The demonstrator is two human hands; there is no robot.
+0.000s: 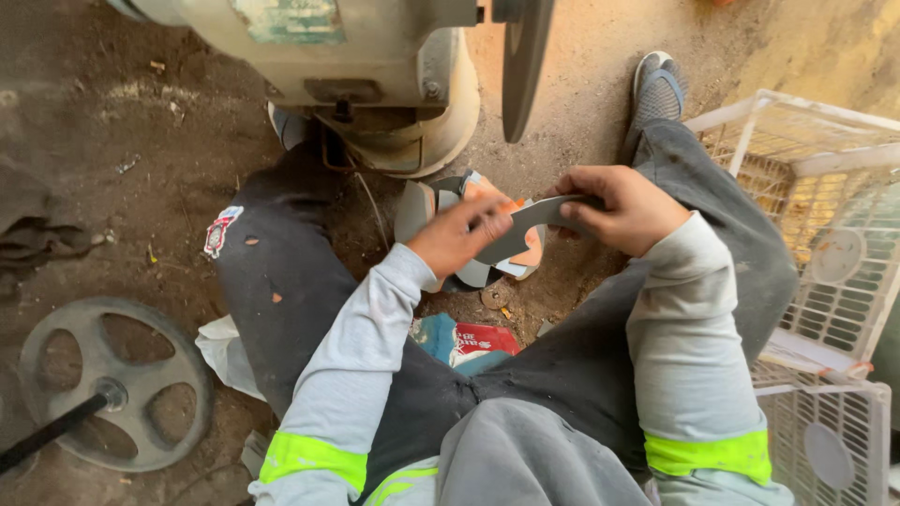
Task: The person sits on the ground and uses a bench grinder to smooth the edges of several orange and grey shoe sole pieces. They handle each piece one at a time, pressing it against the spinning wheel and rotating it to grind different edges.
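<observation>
Bench grinder, cream-painted metal housing with dark grey abrasive wheel (521,66), is sitting on the dirt floor between the knees; nothing is touching the wheel, so grinding looks pending. Curved grey flat metal blade blank (520,225) is being held mid-air above a pile of similar blanks. Right hand (619,208) fingers are clamping one end; left hand (459,236) fingers are pinching the other.

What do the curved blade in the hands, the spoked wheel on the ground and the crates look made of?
Curved blade, held by left hand and right hand: looks like bare metal, dull grey, thin flat profile. Spoked wheel: probably cast metal, matte grey, dusty, thick rim and spokes. Crates: likely plastic, off-white moulded lattice walls, grimy.
</observation>
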